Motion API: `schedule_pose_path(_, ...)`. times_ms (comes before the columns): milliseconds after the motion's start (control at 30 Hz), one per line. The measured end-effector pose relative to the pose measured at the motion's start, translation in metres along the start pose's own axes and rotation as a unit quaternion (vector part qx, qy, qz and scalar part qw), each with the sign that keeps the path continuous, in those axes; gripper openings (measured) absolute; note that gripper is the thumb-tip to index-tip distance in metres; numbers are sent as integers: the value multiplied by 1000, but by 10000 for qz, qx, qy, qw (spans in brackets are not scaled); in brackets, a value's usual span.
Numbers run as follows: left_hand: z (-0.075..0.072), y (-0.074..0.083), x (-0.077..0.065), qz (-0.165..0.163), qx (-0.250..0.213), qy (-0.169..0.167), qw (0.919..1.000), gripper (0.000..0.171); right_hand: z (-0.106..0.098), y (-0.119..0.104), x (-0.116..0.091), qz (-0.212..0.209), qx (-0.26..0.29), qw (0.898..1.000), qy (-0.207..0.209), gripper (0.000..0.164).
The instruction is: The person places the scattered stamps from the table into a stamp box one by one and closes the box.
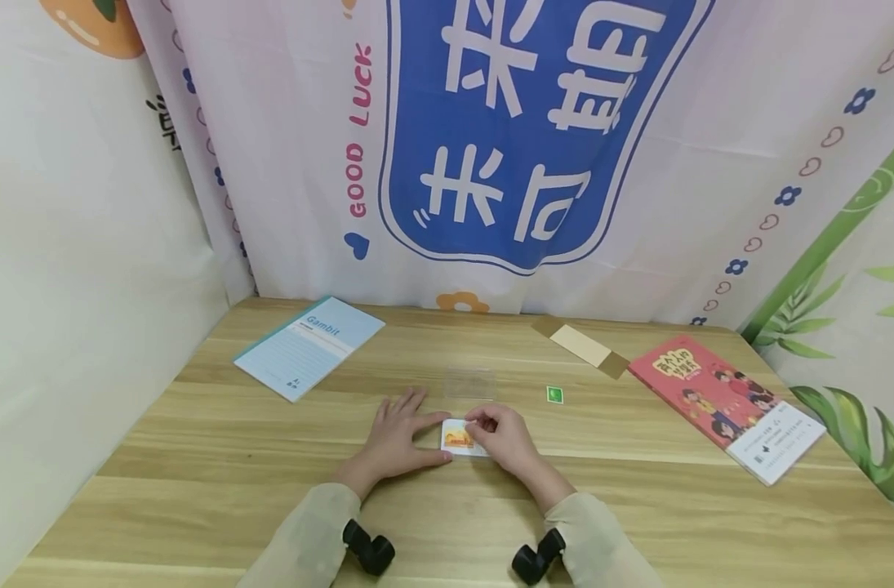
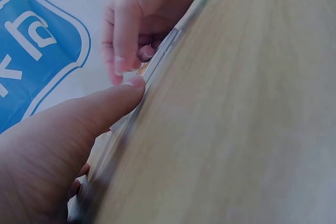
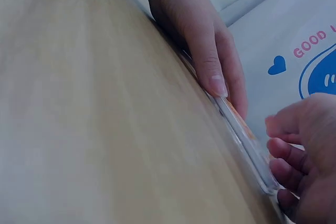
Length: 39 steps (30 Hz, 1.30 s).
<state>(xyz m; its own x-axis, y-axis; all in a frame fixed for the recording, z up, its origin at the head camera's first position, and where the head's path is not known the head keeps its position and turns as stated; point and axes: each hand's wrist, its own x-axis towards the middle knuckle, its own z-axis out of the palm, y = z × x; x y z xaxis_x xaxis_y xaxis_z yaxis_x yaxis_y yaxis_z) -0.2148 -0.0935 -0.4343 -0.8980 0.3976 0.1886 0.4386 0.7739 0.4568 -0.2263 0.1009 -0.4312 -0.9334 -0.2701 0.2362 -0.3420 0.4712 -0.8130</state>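
In the head view a small white card (image 1: 447, 447) in a thin clear case, with a stamp-like orange picture (image 1: 459, 438) on top, lies between both hands. My left hand (image 1: 395, 437) holds its left end, index finger at the far corner and thumb at the near one. Over the right part, my right hand (image 1: 507, 441) has curled fingers, their tips right at the picture's upper right edge. The right wrist view shows the case's clear edge (image 3: 247, 153) low on the table. I cannot tell whether the right fingertips pinch the picture.
Just beyond the card lies a clear plastic piece (image 1: 470, 382). A small green stamp-like piece (image 1: 555, 395) is to its right. Farther out are a blue notebook (image 1: 310, 347), a cream strip with brown ends (image 1: 580, 345) and a red book (image 1: 718, 400). A printed curtain (image 1: 300, 204) backs the table.
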Motion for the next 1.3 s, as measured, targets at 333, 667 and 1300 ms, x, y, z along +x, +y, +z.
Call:
schedule_pose_path(333,1,-2,0,-12,4,-3,10000,62,-43,-18,6,370,523,9979,72,17)
schedule_pose_path(667,1,0,-1,-19,-29,-9,10000,63,-99,25,6,459,-12,9983,347,26)
schedule_pose_path(1300,2,-3,-2,15,-2,-11,10000,64,-106,83,11,512,-194,9939,957,25)
